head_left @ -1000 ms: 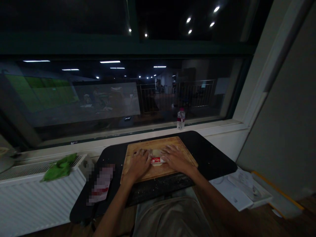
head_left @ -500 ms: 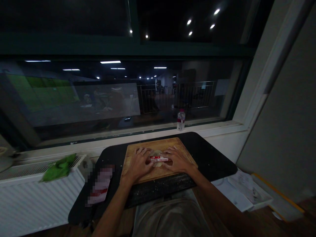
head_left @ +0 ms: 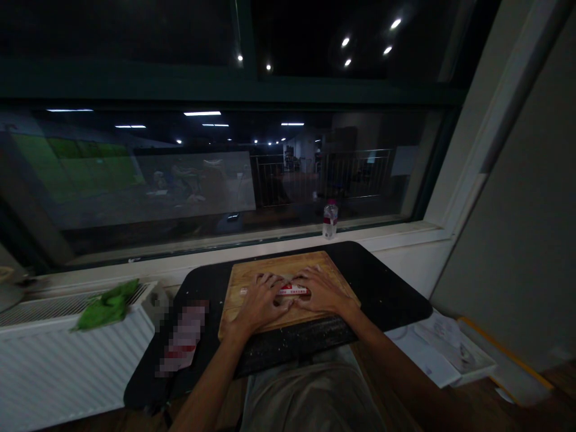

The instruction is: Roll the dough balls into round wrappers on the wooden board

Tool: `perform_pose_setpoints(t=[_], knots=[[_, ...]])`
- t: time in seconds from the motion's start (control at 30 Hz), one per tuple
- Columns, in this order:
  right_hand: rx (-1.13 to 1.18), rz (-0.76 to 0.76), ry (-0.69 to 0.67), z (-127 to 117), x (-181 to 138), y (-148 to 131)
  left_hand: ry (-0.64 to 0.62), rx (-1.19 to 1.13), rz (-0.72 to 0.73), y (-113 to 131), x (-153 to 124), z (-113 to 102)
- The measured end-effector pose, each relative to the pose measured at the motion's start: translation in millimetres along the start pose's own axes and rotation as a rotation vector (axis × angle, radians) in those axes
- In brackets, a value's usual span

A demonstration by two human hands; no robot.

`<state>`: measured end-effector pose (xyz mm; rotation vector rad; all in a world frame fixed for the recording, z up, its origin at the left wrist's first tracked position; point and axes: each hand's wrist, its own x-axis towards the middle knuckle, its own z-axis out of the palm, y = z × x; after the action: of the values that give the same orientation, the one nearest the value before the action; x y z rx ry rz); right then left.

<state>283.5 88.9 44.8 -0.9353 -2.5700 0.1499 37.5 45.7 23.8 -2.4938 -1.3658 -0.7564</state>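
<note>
A slim red-and-white wrapped tube with printed letters (head_left: 294, 290) lies crosswise on the wooden board (head_left: 310, 259). A pale round, like flattened dough (head_left: 284, 302), shows partly beneath it. My left hand (head_left: 264, 298) arches over the tube's left part, fingers stretched forward and thumb apart. A pale tip (head_left: 243, 291) sticks out left of that hand, apparently the tube's end. My right hand (head_left: 320, 291) rests over the right end, fingers spread, its thumb low beside the pale round. Neither hand wraps round the tube. The palms hide their contact with it.
The board sits on a black table (head_left: 382, 288) with pale crumbs near its front edge. A blurred pink packet (head_left: 182, 336) lies left. Beyond are a water bottle (head_left: 330, 219) on the sill, a green cloth (head_left: 105, 306) on the radiator (head_left: 81, 366), and a white box (head_left: 443, 348) lower right.
My left hand has shifted slightly and covers more of the tube. A pale tip now shows to its left, and less of the pale round is visible. The right hand has barely moved.
</note>
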Motion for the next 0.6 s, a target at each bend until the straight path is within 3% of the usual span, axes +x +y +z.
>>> perform_pose_setpoints(t=[0.6], knots=[[-0.054, 0.14, -0.078, 2.3, 6.1, -6.7, -0.084, -0.012, -0.05, -0.7, -2.8, -0.4]])
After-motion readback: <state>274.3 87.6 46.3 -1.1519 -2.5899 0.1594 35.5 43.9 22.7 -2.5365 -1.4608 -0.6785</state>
